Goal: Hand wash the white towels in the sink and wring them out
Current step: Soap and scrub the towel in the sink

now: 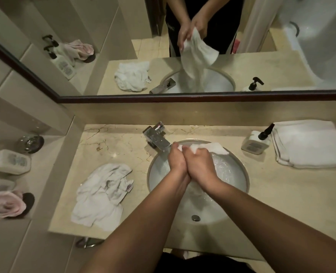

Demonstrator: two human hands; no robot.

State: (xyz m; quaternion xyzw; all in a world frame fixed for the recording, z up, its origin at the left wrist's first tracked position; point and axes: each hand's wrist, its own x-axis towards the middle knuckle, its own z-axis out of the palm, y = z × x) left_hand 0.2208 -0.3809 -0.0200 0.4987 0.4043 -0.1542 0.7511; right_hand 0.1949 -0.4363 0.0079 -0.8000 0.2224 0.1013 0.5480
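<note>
- Towel in hand: I see both hands pressed side by side over the sink, near the tap, holding one white towel bunched between them.
- Left hand: grip closed round the towel; a small white tuft shows above its knuckles.
- Right hand: grip closed round the same towel; the loose end spills out beyond it, away from me and to the right, toward the far rim.
- Long axis: the mirror reflection shows the rest of the cloth hanging down from the hands into the basin, so I judge the axis runs roughly vertical below the grip.
- Nearer hand: neither; both sit at the same point on the cloth, touching each other.
- Judgement: rubbing or wringing is in hand; a twist would need the hands spread apart along the hanging length.
- Other towels: a crumpled towel lies on the surface left of the sink; a folded stack lies to the right.
</note>
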